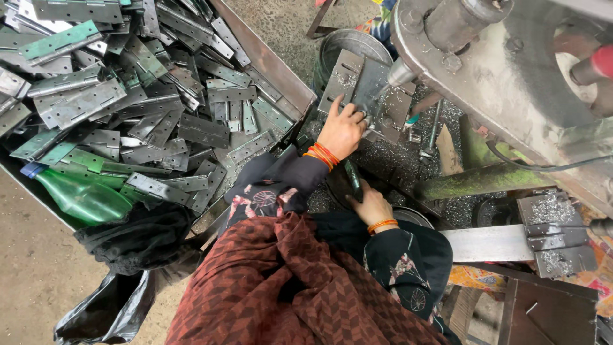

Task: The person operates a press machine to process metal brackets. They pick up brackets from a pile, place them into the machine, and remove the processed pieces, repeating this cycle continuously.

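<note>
My left hand point(341, 130) reaches forward and presses its fingers on a grey metal hinge plate point(350, 78) lying on the fixture under the drill spindle point(401, 72) of a large grey machine point(504, 76). Orange bangles sit on that wrist. My right hand point(372, 206) is lower and closer to my body, closed around a dark green handle point(352, 178) that points up and away from me. It also wears an orange bangle. Metal shavings point(383, 160) cover the machine bed around both hands.
A big metal tray point(268, 64) at the left is heaped with several grey and green hinges point(147, 96). A green plastic bottle point(83, 198) and a black bag point(134, 239) lie at its near edge. A steel bucket point(348, 41) stands behind the fixture. Another hinge point(552, 233) rests on a steel bar at the right.
</note>
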